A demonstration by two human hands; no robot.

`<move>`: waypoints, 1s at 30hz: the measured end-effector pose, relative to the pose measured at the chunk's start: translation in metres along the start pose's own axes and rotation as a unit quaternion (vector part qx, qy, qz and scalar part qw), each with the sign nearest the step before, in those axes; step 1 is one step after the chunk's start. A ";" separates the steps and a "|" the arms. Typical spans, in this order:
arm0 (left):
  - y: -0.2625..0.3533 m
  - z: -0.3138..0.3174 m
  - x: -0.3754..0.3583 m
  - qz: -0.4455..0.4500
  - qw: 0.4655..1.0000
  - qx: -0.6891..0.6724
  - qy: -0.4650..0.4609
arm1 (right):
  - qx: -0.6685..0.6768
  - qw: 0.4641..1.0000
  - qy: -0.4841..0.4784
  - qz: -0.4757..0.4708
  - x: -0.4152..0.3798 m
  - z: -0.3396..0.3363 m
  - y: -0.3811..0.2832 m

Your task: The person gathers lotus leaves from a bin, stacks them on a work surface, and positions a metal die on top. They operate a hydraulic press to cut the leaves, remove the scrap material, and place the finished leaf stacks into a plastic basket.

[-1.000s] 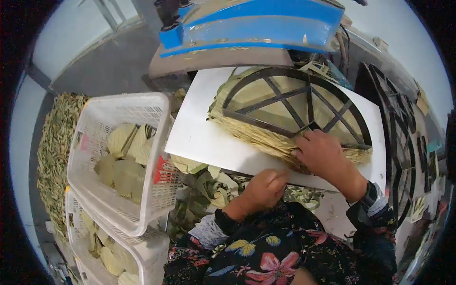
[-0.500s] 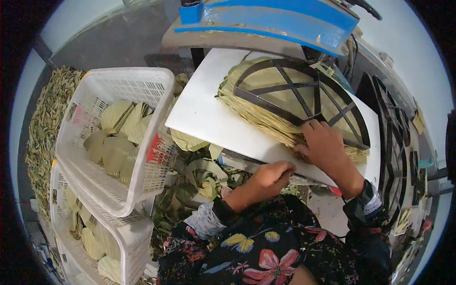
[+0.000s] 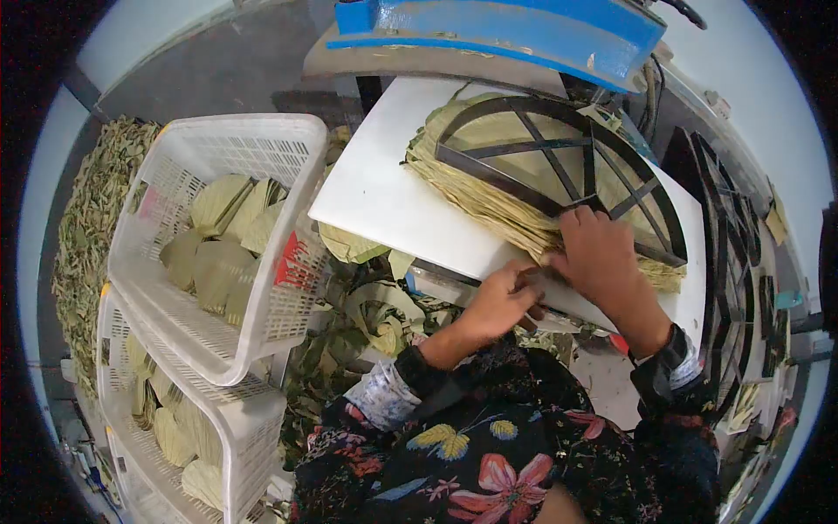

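A thick stack of dried yellow-green leaves [image 3: 489,188] lies on a white board [image 3: 384,205], with a black metal fan-shaped frame [image 3: 559,153] set on top of it. My right hand [image 3: 598,258] presses on the near corner of the frame and the leaf stack. My left hand [image 3: 502,301] grips the board's near edge, fingers curled around it just beside the right hand.
A blue machine [image 3: 506,35] stands right behind the board. Two stacked white plastic baskets [image 3: 175,314] holding cut leaf pieces stand at the left. Leaf scraps [image 3: 367,327] lie under the board and in a heap [image 3: 87,236] at far left. More black frames [image 3: 733,262] lean at the right.
My left hand has moved up from below the board's edge and closed on it. The right hand stays on the frame's corner. The view has shifted slightly.
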State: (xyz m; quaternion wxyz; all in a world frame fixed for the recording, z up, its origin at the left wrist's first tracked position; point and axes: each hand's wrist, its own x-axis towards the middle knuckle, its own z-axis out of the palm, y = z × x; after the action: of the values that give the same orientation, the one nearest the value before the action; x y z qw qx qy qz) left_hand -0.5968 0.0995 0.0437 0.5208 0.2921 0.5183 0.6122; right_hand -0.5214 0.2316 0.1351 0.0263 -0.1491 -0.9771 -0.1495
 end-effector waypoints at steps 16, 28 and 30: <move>0.012 0.001 0.018 -0.117 0.960 -0.253 0.002 | 0.073 0.996 0.021 0.036 0.006 0.013 0.009; 0.000 0.022 0.040 -0.065 0.970 -0.222 0.079 | 0.051 0.997 0.051 0.036 0.004 0.026 0.003; 0.003 0.015 0.037 -0.112 0.975 -0.185 0.049 | 0.075 0.994 0.048 0.060 0.001 0.032 -0.002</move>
State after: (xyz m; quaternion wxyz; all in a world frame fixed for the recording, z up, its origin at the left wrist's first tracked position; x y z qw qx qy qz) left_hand -0.5954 0.1399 0.0441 0.6055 0.1004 0.4498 0.6488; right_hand -0.5230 0.2394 0.1038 0.0931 -0.1978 -0.9725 -0.0804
